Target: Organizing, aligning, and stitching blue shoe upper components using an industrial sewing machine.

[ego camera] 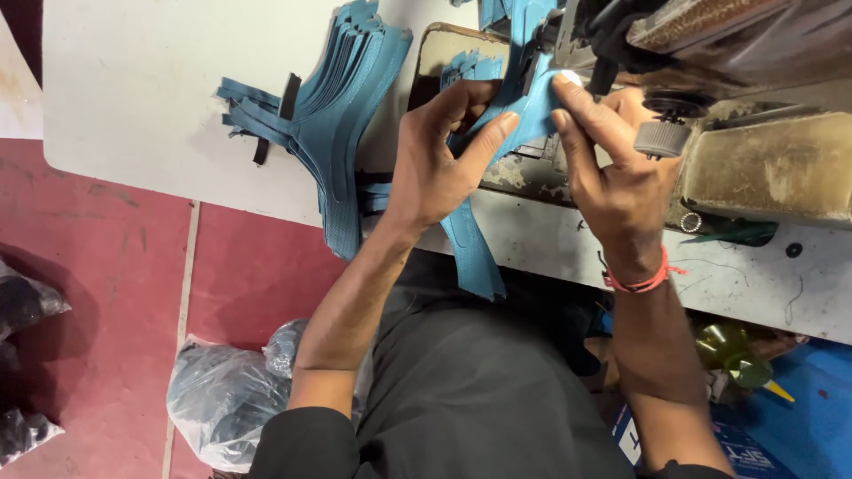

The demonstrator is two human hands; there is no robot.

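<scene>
My left hand (439, 155) and my right hand (612, 164) both grip one blue strap-shaped piece (524, 111) at the post of a worn sewing machine (754, 115). The left thumb and fingers pinch the piece from the left. The right index finger presses its top edge near the needle area. The strap's long tail (475, 253) hangs down over the table's front edge. A red thread band (643, 282) circles my right wrist.
A fanned stack of the same blue pieces (342, 115) lies on the white table (133, 89) to the left, with loose straps (244, 111) beside it. Clear plastic bags of dark items (226, 399) sit on the red floor. A blue box (790, 435) is at lower right.
</scene>
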